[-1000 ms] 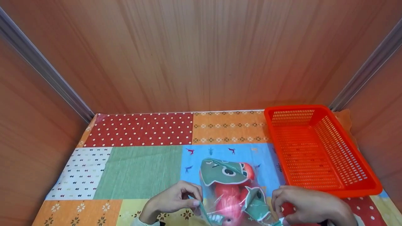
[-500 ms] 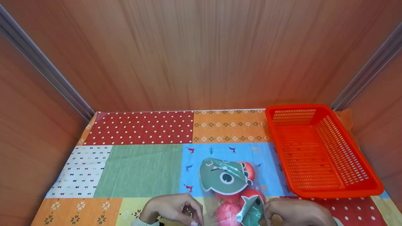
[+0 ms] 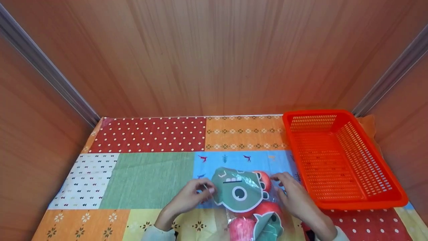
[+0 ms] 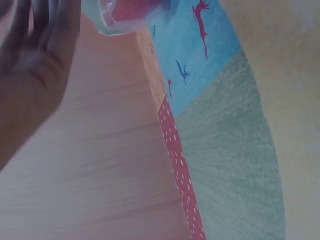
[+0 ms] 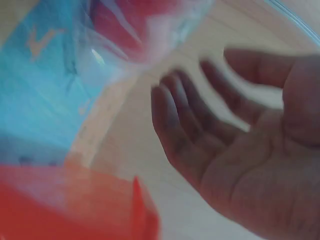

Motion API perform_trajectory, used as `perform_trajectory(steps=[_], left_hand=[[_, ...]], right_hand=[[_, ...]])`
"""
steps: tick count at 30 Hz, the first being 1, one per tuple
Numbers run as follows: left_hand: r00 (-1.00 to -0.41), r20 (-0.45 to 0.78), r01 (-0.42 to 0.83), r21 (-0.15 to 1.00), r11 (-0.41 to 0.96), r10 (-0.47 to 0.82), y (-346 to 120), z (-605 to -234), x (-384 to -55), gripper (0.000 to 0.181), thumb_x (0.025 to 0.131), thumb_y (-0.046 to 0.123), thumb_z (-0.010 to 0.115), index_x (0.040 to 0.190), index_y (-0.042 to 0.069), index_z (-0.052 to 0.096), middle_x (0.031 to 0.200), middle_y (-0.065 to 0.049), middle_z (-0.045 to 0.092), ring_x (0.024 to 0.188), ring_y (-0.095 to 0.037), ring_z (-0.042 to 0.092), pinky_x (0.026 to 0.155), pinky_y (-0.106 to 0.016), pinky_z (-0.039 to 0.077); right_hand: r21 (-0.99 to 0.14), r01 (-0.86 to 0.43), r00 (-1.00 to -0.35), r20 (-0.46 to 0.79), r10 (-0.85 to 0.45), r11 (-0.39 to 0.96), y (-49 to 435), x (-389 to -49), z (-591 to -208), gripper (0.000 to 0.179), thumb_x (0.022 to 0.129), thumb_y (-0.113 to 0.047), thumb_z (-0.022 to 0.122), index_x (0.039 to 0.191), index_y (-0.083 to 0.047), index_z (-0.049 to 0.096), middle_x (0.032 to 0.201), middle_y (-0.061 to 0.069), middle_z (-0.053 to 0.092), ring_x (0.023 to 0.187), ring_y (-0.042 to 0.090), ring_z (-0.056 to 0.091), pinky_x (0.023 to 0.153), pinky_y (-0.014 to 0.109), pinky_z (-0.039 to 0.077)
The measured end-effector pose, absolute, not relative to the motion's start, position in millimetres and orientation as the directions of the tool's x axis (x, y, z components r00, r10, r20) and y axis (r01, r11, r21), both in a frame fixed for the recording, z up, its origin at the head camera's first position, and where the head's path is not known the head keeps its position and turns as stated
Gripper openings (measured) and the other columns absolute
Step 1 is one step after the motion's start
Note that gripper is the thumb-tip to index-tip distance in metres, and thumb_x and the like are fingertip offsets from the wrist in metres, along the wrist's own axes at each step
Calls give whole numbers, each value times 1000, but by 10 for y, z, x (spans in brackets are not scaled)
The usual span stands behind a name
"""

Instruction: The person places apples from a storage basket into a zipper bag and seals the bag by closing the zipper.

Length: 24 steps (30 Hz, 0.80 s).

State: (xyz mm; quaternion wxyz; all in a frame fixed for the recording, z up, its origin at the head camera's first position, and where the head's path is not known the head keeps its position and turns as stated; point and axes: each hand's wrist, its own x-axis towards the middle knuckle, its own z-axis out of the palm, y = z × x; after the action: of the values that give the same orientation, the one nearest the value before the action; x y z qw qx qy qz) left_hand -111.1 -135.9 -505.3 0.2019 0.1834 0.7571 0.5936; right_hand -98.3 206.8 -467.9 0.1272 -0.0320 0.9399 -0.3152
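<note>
A clear plastic bag with a green cartoon face (image 3: pixel 239 187) printed on it lies at the front of the table. Several red, apple-like fruits (image 3: pixel 242 228) show through it, and the lower end of the bag runs out of the head view. At its left edge is my left hand (image 3: pixel 192 197), fingers bent a little in the head view but fairly straight in the left wrist view; firm contact cannot be made out. My right hand (image 3: pixel 292 195) is at the bag's right side, its fingers (image 5: pixel 165 105) loosely curved and holding nothing, near the plastic.
An orange-red slotted basket (image 3: pixel 344 206) stands on the right of the table, close beside my right forearm. A patchwork cloth (image 3: pixel 153 174) covers the tabletop. Wood-grain panels (image 3: pixel 200 60) enclose the back and both sides.
Both hands have let go of the bag's near edges and moved forward to its two sides. The bag has settled flatter, with the printed face more fully visible.
</note>
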Motion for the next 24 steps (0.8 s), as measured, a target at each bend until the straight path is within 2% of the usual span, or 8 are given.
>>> perform_trajectory(steps=[2,4,7,10,14,18,24], left_hand=[[-913,-71,41,963,265,401,-1327,-5073,-1150,20,107,13,62,120,0,70,109,-13,69,97,-22,64,82,-35,57],[-945,-41,60,954,295,325,-1284,-5094,-1186,25,106,14,62,127,1,66,118,-15,67,105,-26,62,87,-37,55],[-966,-14,75,939,335,257,-1202,-5118,-1232,33,105,13,63,136,1,60,131,-20,62,115,-30,61,96,-43,55],[-971,-11,79,927,367,239,-1124,-5134,-1293,38,106,10,61,142,0,56,139,-23,58,120,-34,59,101,-52,55],[-965,-41,70,910,408,258,-1054,-5169,-1380,39,108,11,58,145,1,55,142,-21,57,124,-37,58,103,-55,54],[-956,-75,57,900,431,283,-1018,-5192,-1435,37,109,12,56,144,2,58,139,-19,60,123,-36,60,102,-54,55],[-951,-63,89,882,463,303,-1003,-5230,-1504,32,108,8,55,139,-1,61,125,-17,63,108,-29,61,93,-47,59]], right_hand=[[-611,7,-978,-168,-121,792,2025,-1014,-4756,42,100,-1,68,140,-9,59,131,10,62,112,24,62,94,47,61],[-614,-34,-988,-96,-118,789,2001,-1039,-4844,45,99,0,68,142,-5,57,131,13,62,111,28,63,95,50,60],[-598,-101,-993,7,-121,795,1985,-1069,-4970,45,98,1,68,141,-1,56,129,16,62,114,33,63,100,57,57],[-603,-142,-990,73,-122,785,1984,-1121,-5068,44,97,2,68,139,3,57,127,19,63,118,39,62,103,61,54],[-635,-97,-995,34,-97,766,1992,-1224,-5136,43,99,4,64,140,7,56,129,23,62,119,43,62,104,61,53],[-612,-51,-997,-8,-71,789,2010,-1298,-5187,41,99,2,63,139,8,58,127,24,64,117,44,63,105,63,51],[-552,44,-995,-97,-11,833,2051,-1356,-5247,30,101,-4,64,130,4,63,114,18,66,106,38,65,99,62,55]])
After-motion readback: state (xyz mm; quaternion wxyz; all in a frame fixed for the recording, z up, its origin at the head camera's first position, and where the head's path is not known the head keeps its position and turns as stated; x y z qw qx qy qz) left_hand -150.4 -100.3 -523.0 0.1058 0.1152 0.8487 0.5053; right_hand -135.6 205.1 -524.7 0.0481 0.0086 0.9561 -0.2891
